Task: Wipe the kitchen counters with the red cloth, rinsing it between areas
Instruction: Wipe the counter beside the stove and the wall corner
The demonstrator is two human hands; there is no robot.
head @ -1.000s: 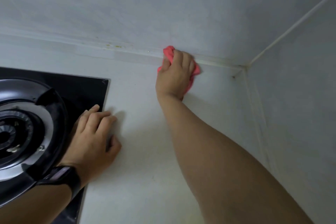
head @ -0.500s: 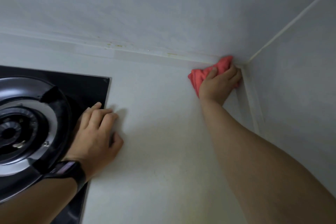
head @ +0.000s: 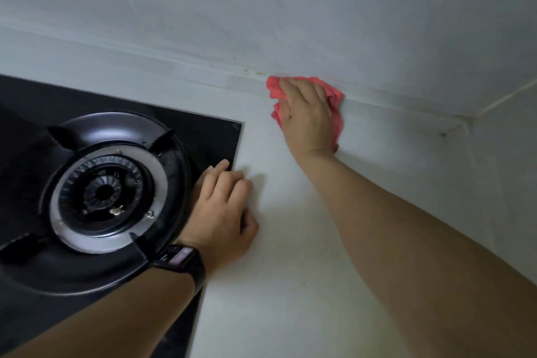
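The black glass gas hob [head: 203, 136] sits at the left on the pale kitchen counter [head: 290, 285], its round burner with metal ring [head: 103, 192] in the middle. The left hand [head: 223, 212] rests on the counter at the hob's right edge. Further back and right, the right hand [head: 309, 116] presses the crumpled red cloth [head: 334, 96] onto the counter against the pale back wall [head: 290, 9], well left of the corner.

Your white bench [head: 290, 270] carries the black hob [head: 203, 136] at its left; right of the hob, the red cloth [head: 334, 96] lies against the back seam.
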